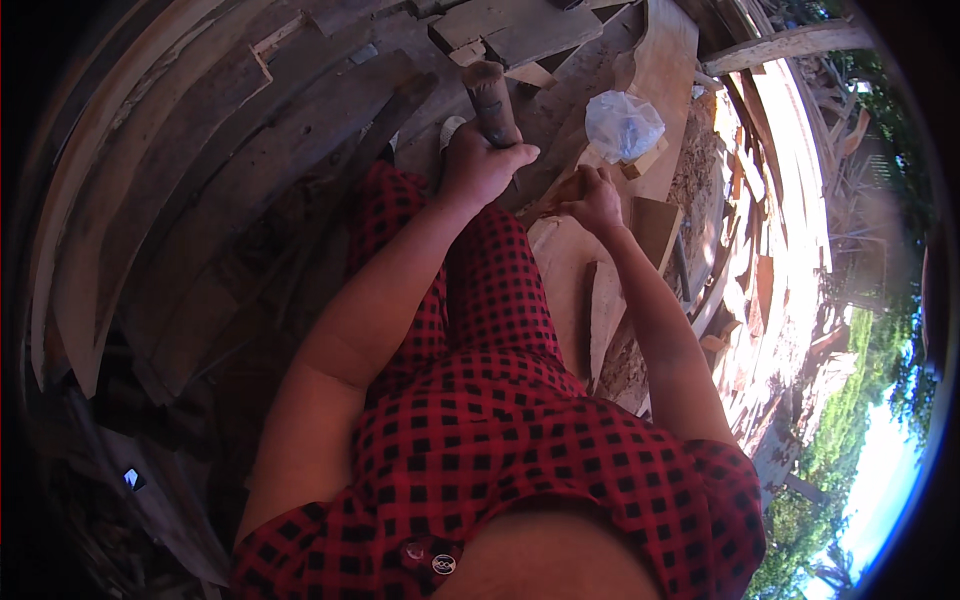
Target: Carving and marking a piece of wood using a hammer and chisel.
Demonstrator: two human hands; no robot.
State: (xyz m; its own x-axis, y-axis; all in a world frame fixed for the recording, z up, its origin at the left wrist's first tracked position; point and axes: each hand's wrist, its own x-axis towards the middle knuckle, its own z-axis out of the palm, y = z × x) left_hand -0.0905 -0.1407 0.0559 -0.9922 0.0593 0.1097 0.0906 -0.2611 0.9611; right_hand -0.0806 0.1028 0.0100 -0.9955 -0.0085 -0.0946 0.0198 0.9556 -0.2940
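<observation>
My left hand [478, 165] is closed round a thick, worn wooden club-like tool [489, 100], whose broad, frayed-looking end points away from me. A thin dark tip shows below that fist, but whether it belongs to the same tool I cannot tell. To the right, my right hand [597, 200] is closed with its fingers curled in, low over a pale wooden board [562, 275]. What those fingers hold is too dark and small to make out. Just beyond the right hand, a clear crumpled plastic bag [625, 125] lies by a small wood block [646, 158].
Long planks [150, 190] are stacked along the left. Cut wood pieces [530, 35] lie at the far side. A short board [657, 230] stands beside my right wrist. Sunlit wood scraps [770, 200] and greenery [855, 370] are at the right.
</observation>
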